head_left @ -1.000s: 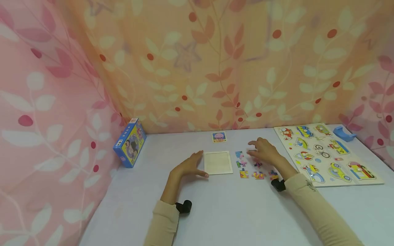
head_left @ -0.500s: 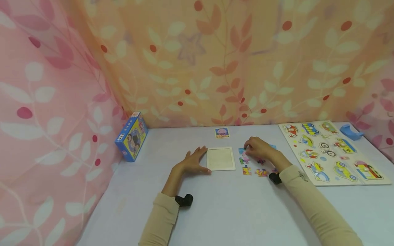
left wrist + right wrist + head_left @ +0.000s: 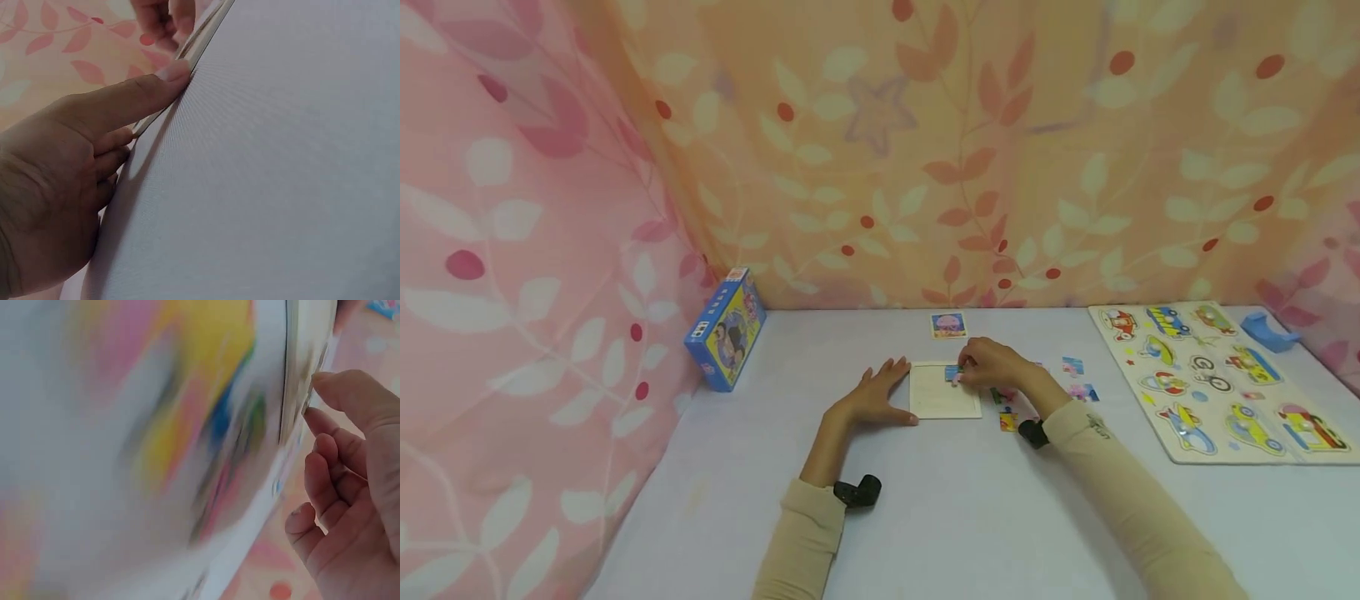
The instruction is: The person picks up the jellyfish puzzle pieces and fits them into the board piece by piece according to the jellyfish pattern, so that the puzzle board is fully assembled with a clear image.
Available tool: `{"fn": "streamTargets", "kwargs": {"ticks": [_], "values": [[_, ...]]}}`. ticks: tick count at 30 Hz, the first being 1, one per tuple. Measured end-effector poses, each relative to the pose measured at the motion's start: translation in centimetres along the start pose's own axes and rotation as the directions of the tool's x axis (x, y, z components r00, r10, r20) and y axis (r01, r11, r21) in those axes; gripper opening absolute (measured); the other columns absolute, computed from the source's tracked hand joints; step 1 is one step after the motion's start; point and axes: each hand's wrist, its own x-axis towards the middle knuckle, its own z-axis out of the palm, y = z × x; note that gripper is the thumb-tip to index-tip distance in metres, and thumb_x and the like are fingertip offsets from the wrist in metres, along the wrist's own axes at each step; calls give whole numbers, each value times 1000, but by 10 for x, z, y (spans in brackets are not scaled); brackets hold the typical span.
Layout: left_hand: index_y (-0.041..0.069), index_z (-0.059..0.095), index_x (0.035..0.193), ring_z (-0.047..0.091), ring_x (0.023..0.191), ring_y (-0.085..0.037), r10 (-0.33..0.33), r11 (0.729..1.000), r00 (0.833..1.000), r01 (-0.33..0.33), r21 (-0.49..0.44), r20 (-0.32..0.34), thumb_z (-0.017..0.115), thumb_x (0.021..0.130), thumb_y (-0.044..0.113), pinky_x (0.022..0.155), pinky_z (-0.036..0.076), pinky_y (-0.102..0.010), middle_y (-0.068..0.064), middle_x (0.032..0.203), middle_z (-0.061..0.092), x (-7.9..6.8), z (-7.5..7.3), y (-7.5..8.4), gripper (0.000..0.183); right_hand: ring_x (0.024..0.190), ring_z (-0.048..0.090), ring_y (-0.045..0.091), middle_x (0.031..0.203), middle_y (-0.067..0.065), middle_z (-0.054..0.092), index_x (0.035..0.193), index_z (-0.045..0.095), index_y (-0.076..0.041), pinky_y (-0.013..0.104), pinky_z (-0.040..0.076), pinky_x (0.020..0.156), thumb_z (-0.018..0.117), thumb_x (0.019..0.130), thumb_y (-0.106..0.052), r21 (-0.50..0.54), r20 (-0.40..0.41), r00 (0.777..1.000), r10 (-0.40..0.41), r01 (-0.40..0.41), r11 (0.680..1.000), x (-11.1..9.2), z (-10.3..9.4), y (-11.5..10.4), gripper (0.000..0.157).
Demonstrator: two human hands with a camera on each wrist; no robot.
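A square cream puzzle tray (image 3: 931, 402) with a raised rim lies flat on the table. My left hand (image 3: 867, 402) rests at its left side, fingers extended near the upper corner and thumb at the lower corner; in the left wrist view the thumb (image 3: 172, 72) touches the rim. Over the tray's upper right part, my right hand (image 3: 996, 364) pinches a blue and pink jigsaw piece (image 3: 953, 374) between thumb and forefinger. Several loose jigsaw pieces, one yellow piece (image 3: 1007, 420) among them, lie right of the tray, partly hidden under my right hand and wrist.
A small picture card with a pink figure (image 3: 950, 325) lies behind the tray. A blue box (image 3: 727, 330) stands at the left. On the right are a vehicle peg-puzzle board (image 3: 1217, 400) and a blue plastic piece (image 3: 1270, 332). Floral curtains enclose the table.
My right hand has gone from hovering over the loose pieces to picking one up and carrying it left over the tray. My left hand has stayed at the tray's left side.
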Motion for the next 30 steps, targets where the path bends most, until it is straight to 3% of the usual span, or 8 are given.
{"fn": "streamTargets", "kwargs": {"ticks": [7, 13, 18, 24, 30], "values": [[20, 19, 148, 2, 144, -15, -11, 999, 1000, 11, 30, -13, 71, 71, 52, 117, 0, -42, 5, 155, 12, 5, 3, -3, 98, 76, 51, 16, 85, 3, 59, 94, 69, -4, 30, 45, 68, 68, 80, -19, -19, -42, 999, -35, 34, 999, 23, 13, -21, 21], [20, 20, 148, 3, 144, -14, -10, 1000, 1000, 10, 13, -2, 72, 71, 50, 117, 0, -43, 5, 155, 13, 5, 2, -5, 97, 66, 45, 12, 75, 2, 57, 95, 73, -2, 21, 36, 57, 71, 79, -19, -37, -58, 994, -90, 88, 995, 32, 19, -28, 23], [19, 22, 147, 4, 144, -15, 1, 1000, 1000, -1, 15, -1, 71, 72, 48, 117, 1, -43, 5, 155, 15, 5, 4, -5, 95, 63, 45, 11, 72, 3, 59, 93, 73, 0, 20, 36, 56, 72, 77, -16, -18, -82, 992, -101, 99, 995, 31, 21, -31, 22], [19, 22, 147, 6, 144, -18, 6, 1000, 1000, -6, -9, 2, 70, 73, 47, 117, 2, -46, 3, 155, 15, 4, 6, -3, 93, 66, 46, 13, 75, 4, 60, 101, 70, 2, 22, 38, 60, 70, 81, -16, 57, -100, 992, -72, 78, 995, 18, 7, -14, 27], [21, 21, 148, 6, 144, -15, 37, 999, 999, -37, -11, -19, 71, 73, 49, 117, 1, -43, 6, 155, 13, 3, 3, -3, 94, 66, 43, 15, 72, 4, 54, 105, 68, 1, 25, 36, 60, 69, 80, -14, 56, -162, 986, 50, -41, 998, -17, -28, 26, 29]]}}
